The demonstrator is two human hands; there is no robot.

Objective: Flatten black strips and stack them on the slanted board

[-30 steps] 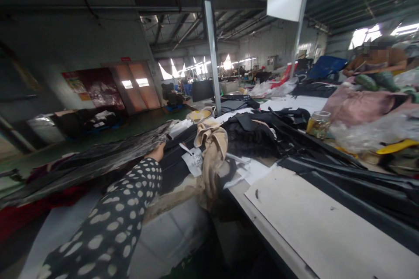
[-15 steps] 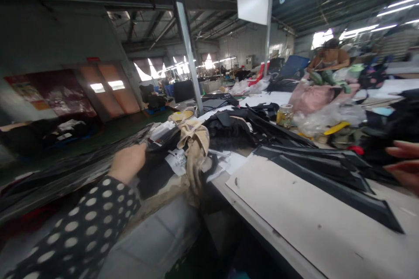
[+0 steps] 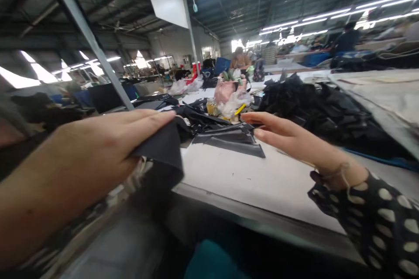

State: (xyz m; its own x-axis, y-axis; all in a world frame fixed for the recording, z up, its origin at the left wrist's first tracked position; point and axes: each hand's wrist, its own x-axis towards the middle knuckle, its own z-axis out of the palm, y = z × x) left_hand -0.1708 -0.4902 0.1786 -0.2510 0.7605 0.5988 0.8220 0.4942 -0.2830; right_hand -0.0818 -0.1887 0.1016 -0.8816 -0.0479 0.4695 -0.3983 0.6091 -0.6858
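My left hand (image 3: 108,139) is raised close to the camera, its thumb and fingers pinched on a black fabric piece (image 3: 165,150) that hangs down from it. Over the white tabletop (image 3: 225,176), my right hand (image 3: 278,130) reaches in from the right, thumb and fingers apart, with nothing visible between them. Its fingertips are near several flat dark fabric strips (image 3: 229,139) lying on the table; whether they touch the strips I cannot tell. A polka-dot sleeve covers my right forearm.
A large heap of black fabric scraps (image 3: 321,100) lies to the right. Beyond the strips are a glass jar (image 3: 212,107), a yellow-handled tool (image 3: 240,109) and a pink bag (image 3: 225,89). A metal post (image 3: 88,37) rises at left. A co-worker (image 3: 240,59) sits farther back.
The view has swung to the right. My left hand has come up close to the camera, now with the black piece showing in it. My right hand has moved fully into view above the table.
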